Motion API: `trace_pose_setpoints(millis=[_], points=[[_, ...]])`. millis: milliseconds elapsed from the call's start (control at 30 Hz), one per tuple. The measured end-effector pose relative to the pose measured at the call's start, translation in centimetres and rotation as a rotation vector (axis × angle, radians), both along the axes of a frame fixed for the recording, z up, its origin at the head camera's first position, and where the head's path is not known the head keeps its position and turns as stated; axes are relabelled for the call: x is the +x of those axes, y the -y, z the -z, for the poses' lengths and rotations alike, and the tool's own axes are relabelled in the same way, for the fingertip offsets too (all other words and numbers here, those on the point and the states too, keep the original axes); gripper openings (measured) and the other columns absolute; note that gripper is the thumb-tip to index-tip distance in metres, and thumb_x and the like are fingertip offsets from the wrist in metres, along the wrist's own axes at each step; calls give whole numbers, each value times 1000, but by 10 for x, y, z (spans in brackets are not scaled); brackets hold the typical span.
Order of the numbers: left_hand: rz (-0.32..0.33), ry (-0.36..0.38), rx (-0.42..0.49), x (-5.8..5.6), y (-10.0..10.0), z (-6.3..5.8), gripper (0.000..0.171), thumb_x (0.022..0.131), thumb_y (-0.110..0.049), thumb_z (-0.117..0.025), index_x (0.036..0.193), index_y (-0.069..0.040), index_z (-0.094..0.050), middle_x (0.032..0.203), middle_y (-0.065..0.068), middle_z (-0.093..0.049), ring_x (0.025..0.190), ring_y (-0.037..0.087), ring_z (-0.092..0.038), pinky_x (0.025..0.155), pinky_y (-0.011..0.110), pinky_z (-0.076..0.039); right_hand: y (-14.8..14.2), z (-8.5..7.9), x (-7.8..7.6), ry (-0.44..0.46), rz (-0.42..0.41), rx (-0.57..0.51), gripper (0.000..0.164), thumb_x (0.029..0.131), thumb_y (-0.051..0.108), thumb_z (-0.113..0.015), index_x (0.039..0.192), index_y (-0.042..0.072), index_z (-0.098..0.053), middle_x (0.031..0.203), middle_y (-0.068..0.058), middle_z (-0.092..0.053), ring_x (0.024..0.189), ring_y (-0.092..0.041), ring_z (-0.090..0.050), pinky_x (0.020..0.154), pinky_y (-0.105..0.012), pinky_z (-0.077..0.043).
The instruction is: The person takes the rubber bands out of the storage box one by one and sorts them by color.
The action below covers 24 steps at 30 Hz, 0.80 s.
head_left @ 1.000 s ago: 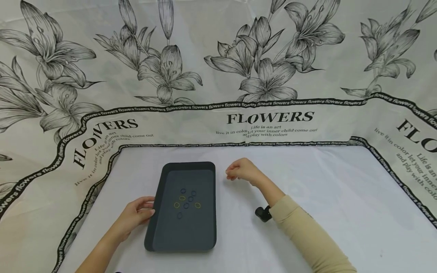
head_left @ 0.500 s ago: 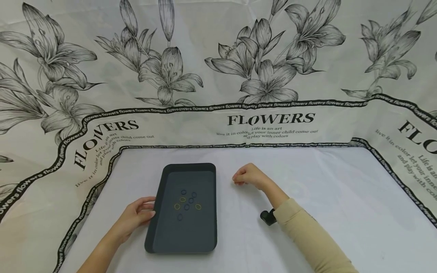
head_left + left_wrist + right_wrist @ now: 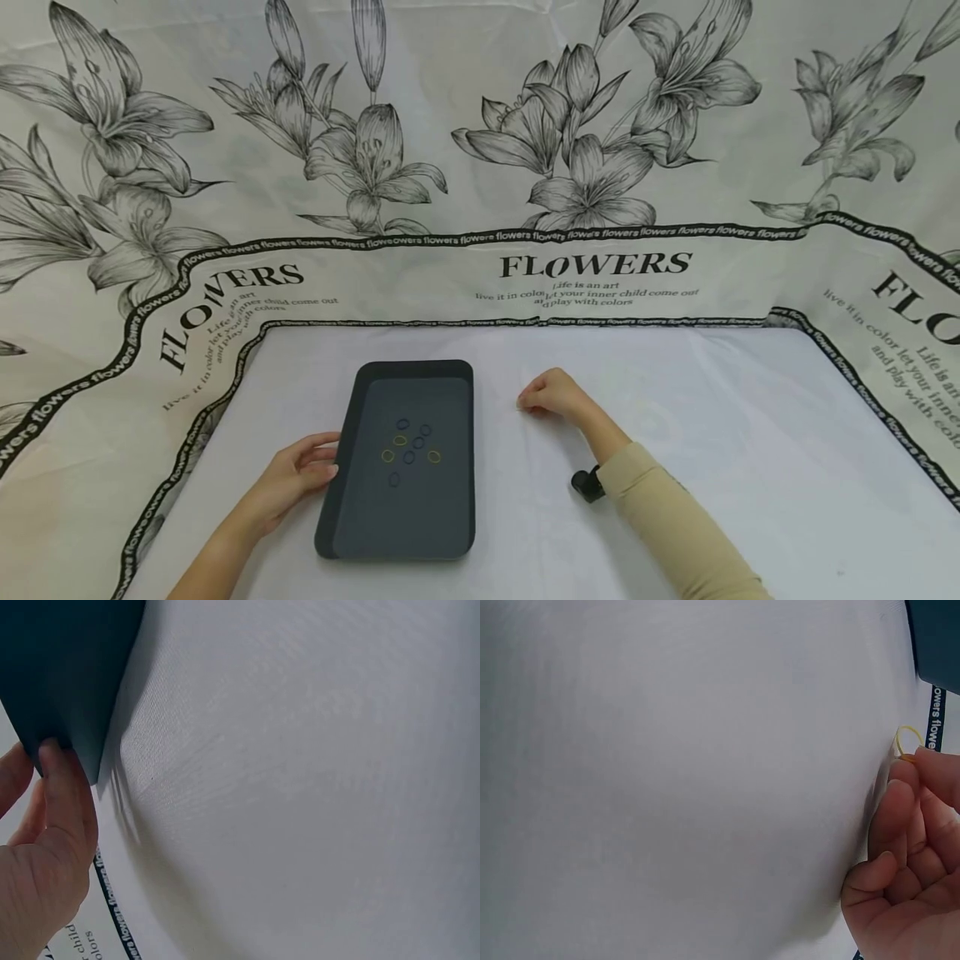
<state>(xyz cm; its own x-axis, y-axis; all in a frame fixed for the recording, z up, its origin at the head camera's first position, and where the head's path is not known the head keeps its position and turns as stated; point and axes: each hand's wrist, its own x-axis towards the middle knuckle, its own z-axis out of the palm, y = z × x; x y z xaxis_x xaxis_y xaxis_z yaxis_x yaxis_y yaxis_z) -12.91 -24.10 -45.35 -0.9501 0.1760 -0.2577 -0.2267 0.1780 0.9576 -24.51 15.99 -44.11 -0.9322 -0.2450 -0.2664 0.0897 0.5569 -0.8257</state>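
Note:
A dark grey rectangular tray (image 3: 401, 517) lies on the white table, left of centre. Inside it are three yellow rubber bands (image 3: 434, 451) and several dark bluish ones (image 3: 408, 452), scattered over its middle. My left hand (image 3: 288, 479) holds the tray's left side, thumb at the rim; in the left wrist view its fingers (image 3: 64, 795) lie against the outer wall. To the right of the tray, my right hand (image 3: 555, 394) is low near the tabletop. In the right wrist view its thumb and index finger pinch a yellow rubber band (image 3: 909, 731), whose loop stands up from the fingertips.
White cloth covers the table (image 3: 735, 433). A flower-printed curtain (image 3: 420, 279) with black lettered bands rises at the back and both sides. A small black camera (image 3: 587, 485) is worn at the right wrist, by the beige sleeve (image 3: 667, 517).
My right hand has moved a little to the right and nearer to me, away from the tray. The left hand, the tray and the bands in it have kept their places.

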Motion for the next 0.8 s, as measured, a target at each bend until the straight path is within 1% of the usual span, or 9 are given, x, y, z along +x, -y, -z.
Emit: trace_pose_setpoints(millis=[67,100,200,333,367,467,633,700,800], points=[[0,1,-1,0,1,0,59,87,-2,-62,138,7,-34,123,25,-50,98,17,-58,79,27,-50,2,1,1,-2,22,22,10,77,11,-73,77,1,-73,61,-4,-64,54,-11,-55,54,-25,-47],[2,2,-1,0,1,-1,59,87,-2,-62,138,7,-34,123,25,-50,98,18,-57,79,27,-50,4,-1,2,10,50,57,10,77,9,-72,79,-1,-72,62,-5,-64,55,-12,-55,55,-26,-48],[3,8,1,0,1,-1,59,88,-3,-61,138,7,-33,123,25,-49,99,18,-57,79,27,-50,7,-1,3,10,78,89,11,79,8,-71,82,-3,-72,62,-5,-63,54,-12,-54,54,-26,-48],[0,11,-3,0,0,-2,58,88,-3,-62,138,7,-34,123,25,-50,99,19,-57,79,27,-50,6,-1,1,4,70,102,10,80,9,-71,82,-1,-73,63,-4,-63,53,-12,-53,54,-26,-47],[0,11,-6,1,0,-2,58,88,-3,-62,138,7,-34,123,25,-50,99,19,-57,79,27,-50,5,-1,2,-11,50,90,9,79,9,-71,80,0,-73,62,-4,-63,52,-11,-53,52,-25,-46],[-5,16,-9,1,0,-2,59,87,-4,-62,138,7,-34,122,24,-50,99,19,-57,79,27,-50,4,-2,1,-5,46,85,8,79,10,-71,82,3,-73,65,-4,-64,53,-12,-53,53,-25,-46],[-2,15,-9,2,0,-1,59,87,-4,-62,138,7,-34,122,24,-51,100,19,-57,79,27,-50,8,-3,-1,-10,85,117,13,81,8,-68,91,1,-72,76,-4,-66,61,-13,-54,58,-26,-46],[1,11,-9,1,1,-1,59,88,-4,-62,138,7,-33,122,24,-51,100,20,-57,79,27,-50,10,-3,-2,-20,88,122,13,81,7,-68,92,0,-72,78,-4,-66,63,-13,-54,58,-25,-46],[2,4,-9,1,1,-1,59,88,-4,-61,138,7,-33,123,24,-50,101,20,-57,79,28,-50,10,-3,-3,-33,64,115,13,81,6,-67,91,-1,-72,79,-4,-66,63,-13,-55,58,-26,-47]])
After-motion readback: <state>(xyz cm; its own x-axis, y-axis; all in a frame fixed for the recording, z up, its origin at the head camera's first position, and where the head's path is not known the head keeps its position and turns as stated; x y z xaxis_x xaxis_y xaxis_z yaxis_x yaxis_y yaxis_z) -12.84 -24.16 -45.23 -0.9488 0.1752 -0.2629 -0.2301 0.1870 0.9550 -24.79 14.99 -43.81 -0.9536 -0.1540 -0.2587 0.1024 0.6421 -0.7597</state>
